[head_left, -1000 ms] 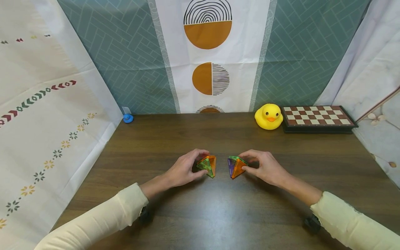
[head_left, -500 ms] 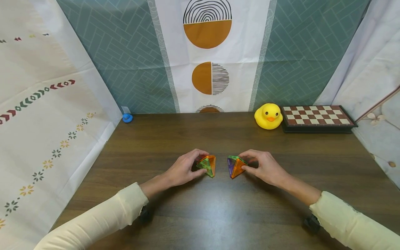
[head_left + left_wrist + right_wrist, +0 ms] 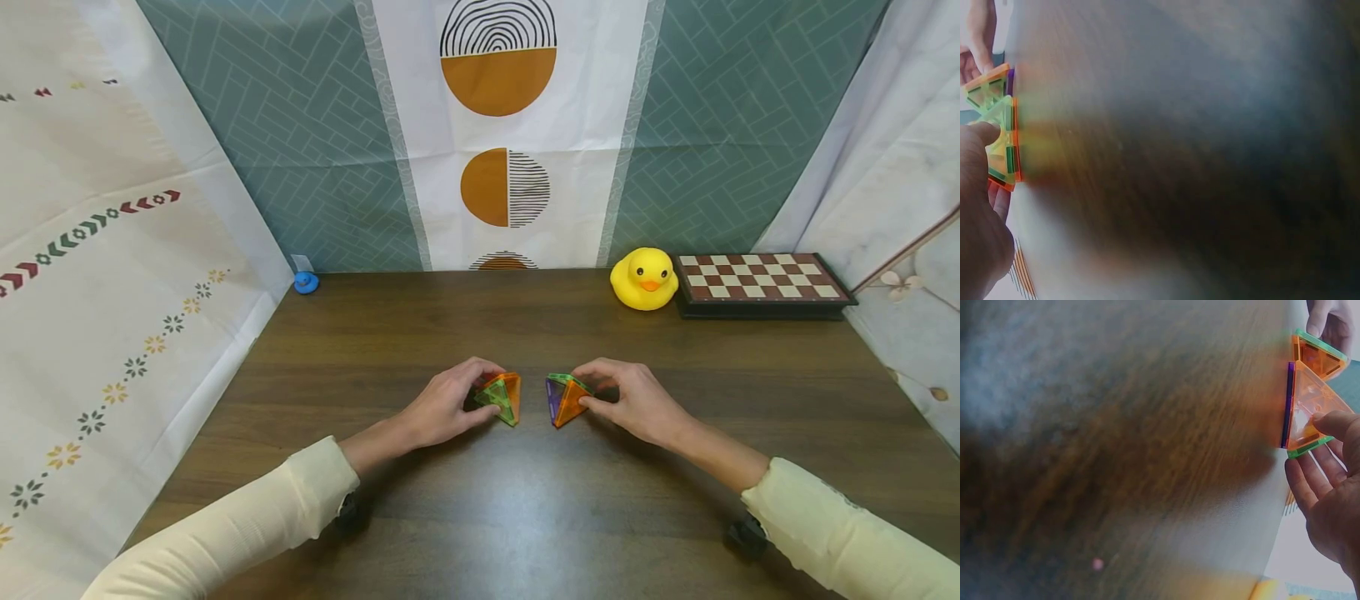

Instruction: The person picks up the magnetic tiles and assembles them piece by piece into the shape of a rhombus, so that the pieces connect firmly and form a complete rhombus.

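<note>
Near the middle of the table, my left hand (image 3: pixel 448 404) pinches a small pyramid of translucent green and orange magnetic tiles (image 3: pixel 497 397) between thumb and fingers. Facing it across a narrow gap is a second pyramid of orange, green and purple magnetic tiles (image 3: pixel 573 406), which my right hand (image 3: pixel 637 403) grips from its right side. The left wrist view has the left thumb pressing a green face of its pyramid (image 3: pixel 1009 140). In the right wrist view the thumb lies on an orange face of the other pyramid (image 3: pixel 1305 403), with fingers spread behind its green edge.
Both pyramids are over a dark wooden table (image 3: pixel 517 517). At its back right stand a yellow rubber duck (image 3: pixel 645 280) and a checkered game board box (image 3: pixel 765 287). A small blue duck (image 3: pixel 306 283) sits in the back left corner. Patterned cloths (image 3: pixel 330 150) hang around.
My left hand has shifted very slightly right with its pyramid, narrowing the gap a little. My right hand and its pyramid are practically still.
</note>
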The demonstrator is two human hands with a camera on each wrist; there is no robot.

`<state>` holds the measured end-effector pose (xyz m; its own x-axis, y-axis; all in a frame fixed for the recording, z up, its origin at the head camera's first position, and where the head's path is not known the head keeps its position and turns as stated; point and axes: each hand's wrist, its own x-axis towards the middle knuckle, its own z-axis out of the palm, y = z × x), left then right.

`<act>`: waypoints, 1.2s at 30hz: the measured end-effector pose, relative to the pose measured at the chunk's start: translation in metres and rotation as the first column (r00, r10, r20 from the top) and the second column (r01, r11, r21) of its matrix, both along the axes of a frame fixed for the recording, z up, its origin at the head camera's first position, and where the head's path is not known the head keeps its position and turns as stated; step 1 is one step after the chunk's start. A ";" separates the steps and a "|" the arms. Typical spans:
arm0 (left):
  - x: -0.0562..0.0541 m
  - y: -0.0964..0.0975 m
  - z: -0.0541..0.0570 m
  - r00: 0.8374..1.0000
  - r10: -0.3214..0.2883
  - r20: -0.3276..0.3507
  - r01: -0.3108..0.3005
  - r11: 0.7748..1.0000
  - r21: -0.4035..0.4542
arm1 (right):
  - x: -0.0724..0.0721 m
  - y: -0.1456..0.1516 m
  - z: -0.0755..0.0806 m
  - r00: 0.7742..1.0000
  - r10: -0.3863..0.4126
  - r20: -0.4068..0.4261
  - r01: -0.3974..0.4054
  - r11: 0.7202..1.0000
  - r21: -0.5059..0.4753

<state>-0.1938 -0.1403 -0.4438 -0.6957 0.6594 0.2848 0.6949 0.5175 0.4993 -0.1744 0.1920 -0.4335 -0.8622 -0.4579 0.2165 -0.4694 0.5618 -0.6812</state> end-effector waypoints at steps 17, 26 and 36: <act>0.004 0.014 -0.002 1.000 0.010 -0.007 -0.010 1.000 -0.004 | 0.001 -0.007 0.000 1.000 0.005 -0.002 -0.005 1.000 -0.002; 0.005 0.021 -0.003 1.000 0.002 0.000 -0.002 1.000 0.000 | 0.001 -0.013 0.000 0.999 0.025 0.022 -0.024 1.000 -0.009; 0.006 0.021 -0.003 1.000 -0.002 0.000 0.002 1.000 0.017 | 0.002 -0.011 -0.001 1.000 0.019 0.017 -0.019 0.999 -0.028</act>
